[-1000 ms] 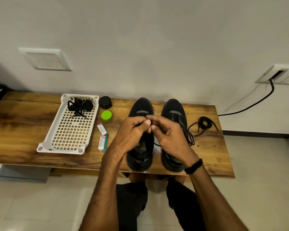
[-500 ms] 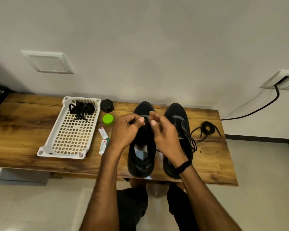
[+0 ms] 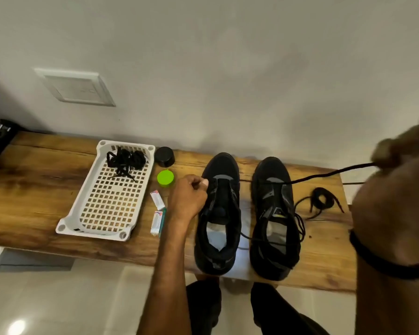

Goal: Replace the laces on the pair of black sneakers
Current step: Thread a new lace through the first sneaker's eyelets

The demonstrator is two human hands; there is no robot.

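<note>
Two black sneakers stand side by side on the wooden bench (image 3: 34, 204), toes to the wall. My left hand (image 3: 189, 199) pinches the left sneaker (image 3: 218, 238) at its front eyelets; I cannot tell if a lace end is in the pinch. My right hand (image 3: 397, 180), blurred and raised at the far right, grips a black lace (image 3: 324, 174). That lace runs taut from the left sneaker's front, over the right sneaker (image 3: 273, 250), to the hand. A loose coiled lace (image 3: 323, 201) lies right of the shoes. A lace bundle (image 3: 125, 160) sits in the white tray (image 3: 64, 227).
Between tray and shoes lie a black lid (image 3: 165, 156), a green lid (image 3: 165, 178) and two small tubes (image 3: 158, 215). A dark object (image 3: 0, 139) sits at the bench's far left. The wall rises right behind the bench; my knees are under its front edge.
My right hand has swung up and far to the right, drawing the lace out taut. My left hand has stayed at the left sneaker's front eyelets.
</note>
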